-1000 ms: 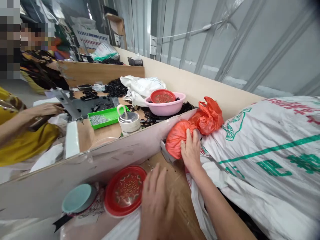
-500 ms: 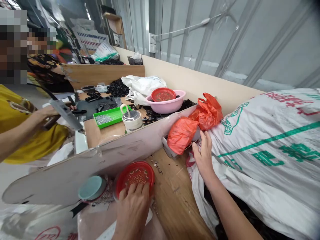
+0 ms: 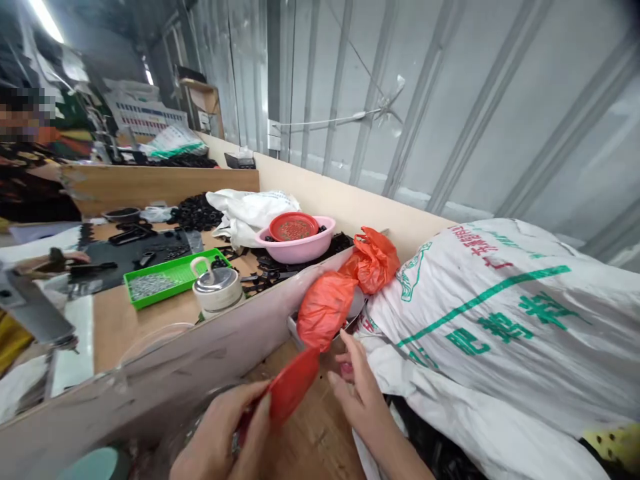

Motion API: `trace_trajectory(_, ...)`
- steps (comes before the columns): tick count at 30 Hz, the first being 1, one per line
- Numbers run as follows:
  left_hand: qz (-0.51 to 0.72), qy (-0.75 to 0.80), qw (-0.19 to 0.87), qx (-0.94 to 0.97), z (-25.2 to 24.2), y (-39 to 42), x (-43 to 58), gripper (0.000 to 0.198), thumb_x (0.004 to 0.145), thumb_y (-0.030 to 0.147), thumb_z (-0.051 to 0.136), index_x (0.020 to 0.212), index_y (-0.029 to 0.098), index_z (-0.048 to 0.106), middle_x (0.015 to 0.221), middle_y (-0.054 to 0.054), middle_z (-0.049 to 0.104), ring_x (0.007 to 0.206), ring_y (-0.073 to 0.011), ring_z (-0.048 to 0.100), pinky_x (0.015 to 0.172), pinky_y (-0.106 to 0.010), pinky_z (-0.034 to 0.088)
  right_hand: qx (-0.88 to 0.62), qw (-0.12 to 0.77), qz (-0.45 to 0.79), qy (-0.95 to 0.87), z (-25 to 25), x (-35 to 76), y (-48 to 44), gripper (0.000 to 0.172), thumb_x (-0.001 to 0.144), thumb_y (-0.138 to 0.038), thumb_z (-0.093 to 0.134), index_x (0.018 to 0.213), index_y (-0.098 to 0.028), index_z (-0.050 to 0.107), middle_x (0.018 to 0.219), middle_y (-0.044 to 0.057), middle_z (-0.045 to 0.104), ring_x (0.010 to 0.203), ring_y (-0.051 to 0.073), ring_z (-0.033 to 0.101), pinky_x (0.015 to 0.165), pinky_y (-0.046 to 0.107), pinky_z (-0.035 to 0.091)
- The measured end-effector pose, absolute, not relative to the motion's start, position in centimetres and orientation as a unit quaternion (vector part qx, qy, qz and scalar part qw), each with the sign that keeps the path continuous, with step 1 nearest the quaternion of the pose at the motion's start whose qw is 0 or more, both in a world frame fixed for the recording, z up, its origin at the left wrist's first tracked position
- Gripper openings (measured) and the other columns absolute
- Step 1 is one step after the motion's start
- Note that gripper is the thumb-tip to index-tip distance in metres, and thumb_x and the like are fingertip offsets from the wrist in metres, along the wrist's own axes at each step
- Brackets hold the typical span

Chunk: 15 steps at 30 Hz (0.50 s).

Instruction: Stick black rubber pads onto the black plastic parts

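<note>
above the wooden tabletop (image 3: 320,448), the left hand (image 3: 227,427) grips a red dish (image 3: 296,385), the right hand (image 3: 367,400) with fingers parted.

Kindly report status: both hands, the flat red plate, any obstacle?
Left hand grips flat red plate, tilted. Right hand open. Orange-red plastic bag close beyond plate, possible obstacle.

Green tray (image 3: 167,293), pink basin (image 3: 296,253)

I count my one bare left hand (image 3: 225,427) and one bare right hand (image 3: 363,393), two red plastic plates (image 3: 295,385), one round pink plastic basin (image 3: 299,253), one rectangular green plastic tray (image 3: 165,291), one cream lidded mug (image 3: 220,300) and one pale-teal round bowl (image 3: 95,465).
</note>
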<state>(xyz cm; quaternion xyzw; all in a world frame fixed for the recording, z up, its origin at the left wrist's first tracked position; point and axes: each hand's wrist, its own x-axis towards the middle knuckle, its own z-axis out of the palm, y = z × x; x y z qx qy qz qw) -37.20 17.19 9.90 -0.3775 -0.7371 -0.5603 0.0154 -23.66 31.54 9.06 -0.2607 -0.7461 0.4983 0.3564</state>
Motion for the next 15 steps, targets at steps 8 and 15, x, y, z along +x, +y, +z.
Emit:
trace_trajectory(8,-0.673,-0.670,-0.133,-0.283,12.8,25.5,-36.6,0.044,0.075,0.053,0.054,0.099,0.017,0.063,0.100,-0.008,0.068,0.093,-0.0257,0.063,0.084,-0.038,0.051,-0.313,0.338,0.758,-0.462,11.5,-21.9,33.2,0.051,0.075,-0.040,0.068,0.121,-0.027,0.049,0.084,-0.001,0.063,0.051,0.008,0.054,0.039,0.016,0.040)
trace_trajectory(15,-0.549,-0.721,0.067,-0.416,11.3,30.1,-38.5,0.055,0.085,0.040,0.042,0.130,0.008,0.041,0.130,-0.021,0.049,0.121,-0.0319,0.044,0.102,-0.050,0.034,-0.296,0.451,0.701,-0.466,15.8,-20.9,37.5,0.047,0.071,-0.030,0.070,0.114,-0.026,0.053,0.089,-0.002,0.061,0.055,0.010,0.055,0.039,0.019,0.048)
